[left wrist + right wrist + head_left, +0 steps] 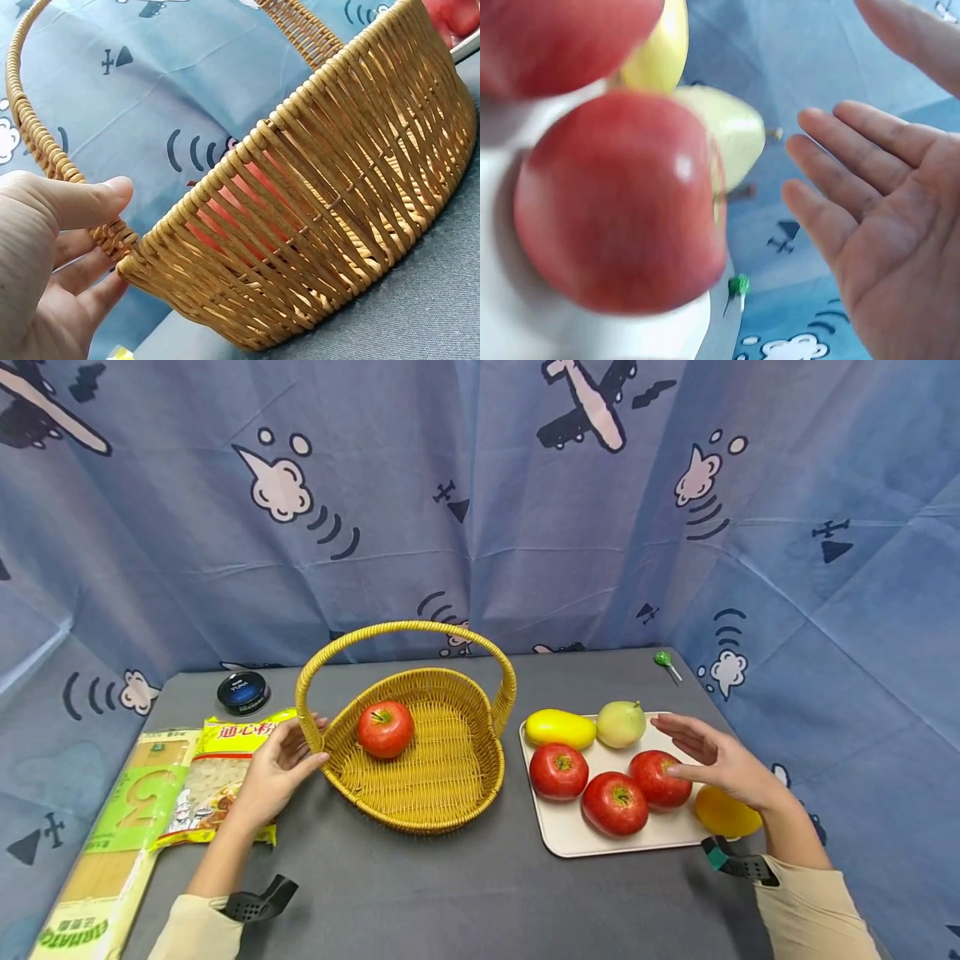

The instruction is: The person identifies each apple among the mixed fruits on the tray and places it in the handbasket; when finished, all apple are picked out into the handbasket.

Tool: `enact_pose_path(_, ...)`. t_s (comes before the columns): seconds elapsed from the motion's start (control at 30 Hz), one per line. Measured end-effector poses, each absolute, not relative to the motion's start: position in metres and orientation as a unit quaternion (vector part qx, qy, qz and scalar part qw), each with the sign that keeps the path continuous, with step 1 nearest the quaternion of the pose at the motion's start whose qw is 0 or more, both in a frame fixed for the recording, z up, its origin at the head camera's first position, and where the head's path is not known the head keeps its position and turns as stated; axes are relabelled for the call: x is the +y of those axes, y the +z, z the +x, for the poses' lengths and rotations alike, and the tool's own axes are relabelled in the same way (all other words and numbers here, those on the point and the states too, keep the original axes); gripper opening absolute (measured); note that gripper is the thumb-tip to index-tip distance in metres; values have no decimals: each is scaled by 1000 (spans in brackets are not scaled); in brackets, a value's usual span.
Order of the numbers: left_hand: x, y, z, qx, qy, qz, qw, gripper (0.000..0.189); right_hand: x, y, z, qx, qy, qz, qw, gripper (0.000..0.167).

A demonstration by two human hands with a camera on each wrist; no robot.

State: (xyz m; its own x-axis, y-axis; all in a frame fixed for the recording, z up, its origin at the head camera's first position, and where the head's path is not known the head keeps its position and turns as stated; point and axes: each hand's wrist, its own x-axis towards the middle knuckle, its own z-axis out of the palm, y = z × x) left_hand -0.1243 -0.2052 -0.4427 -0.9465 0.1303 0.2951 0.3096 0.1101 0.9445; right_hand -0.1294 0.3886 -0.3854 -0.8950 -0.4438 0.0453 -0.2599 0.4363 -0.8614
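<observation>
My left hand [273, 772] grips the base of the handle on a yellow wicker basket [450, 768], thumb in front and fingers behind. Inside the basket, at its left, lies a red apple [386, 729]. My right hand [900, 225] hovers with fingers spread over the right part of a white tray [558, 841], nearest to a red apple [656, 783]. Two more red apples, one at left [558, 772] and one in front [615, 804], share the tray with a yellow mango-like fruit [560, 729], a pale green pear [621, 724] and an orange-yellow fruit [726, 812] partly under my right wrist.
Left of the basket lie a yellow pasta bag [213, 768] and a long noodle pack [135, 814]. A dark tuna tin [243, 692] stands behind them. A green lollipop [663, 660] lies at the back right. Blue patterned curtain [420, 527] borders the grey table.
</observation>
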Motion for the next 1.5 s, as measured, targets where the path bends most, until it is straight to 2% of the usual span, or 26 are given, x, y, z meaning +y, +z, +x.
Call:
enact_pose_path(0.2,-206,-443,-125,-741,-651,-151,69,48,401,-386,-137,859,-447,-191,161,61)
enact_pose_path(0.43,-206,-442,-125,-747,-646,-145,65,48,408,-390,-144,865,-420,-175,210,62)
enact_pose_path(0.73,-206,-441,-125,-748,-644,-144,64,49,410,-393,-153,867,-373,-154,293,67)
enact_pose_path(1.3,-206,-441,-125,-753,-640,-138,63,49,410,-392,-163,874,-302,-174,337,82)
enact_pose_path(1.5,-205,-441,-124,-747,-645,-145,69,48,410,-393,-163,880,-298,-183,321,80)
